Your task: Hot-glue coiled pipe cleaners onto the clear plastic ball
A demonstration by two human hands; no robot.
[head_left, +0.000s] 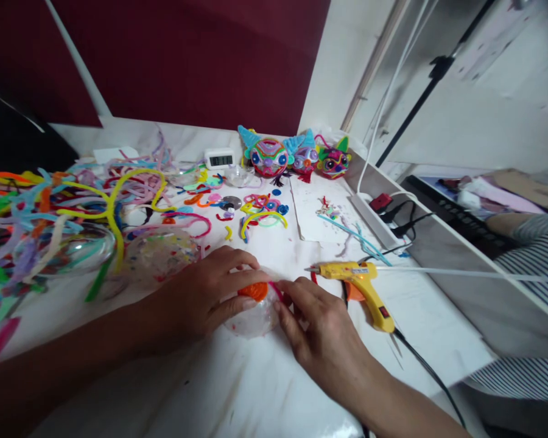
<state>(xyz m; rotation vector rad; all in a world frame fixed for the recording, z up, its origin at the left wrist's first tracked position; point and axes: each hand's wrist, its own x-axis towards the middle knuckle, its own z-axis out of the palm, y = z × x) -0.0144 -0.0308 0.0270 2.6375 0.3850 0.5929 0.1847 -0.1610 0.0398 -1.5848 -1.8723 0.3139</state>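
My left hand (205, 295) is wrapped over a clear plastic ball (256, 319) on the white table, thumb pressing an orange pipe-cleaner coil (254, 290) onto its top. My right hand (317, 331) pinches a thin pink pipe cleaner (276, 291) against the ball's right side. Both hands are closed on the piece. A yellow glue gun (363, 286) lies just right of my right hand, its nozzle pointing left.
A heap of coloured pipe cleaners (50, 207) covers the left of the table, with clear half-shells (162, 255) beside it. Three finished decorated balls (296, 158) and a small digital clock (219, 159) stand at the back. A power strip (379, 210) lies right; a striped-sleeved person (534, 255) sits nearby.
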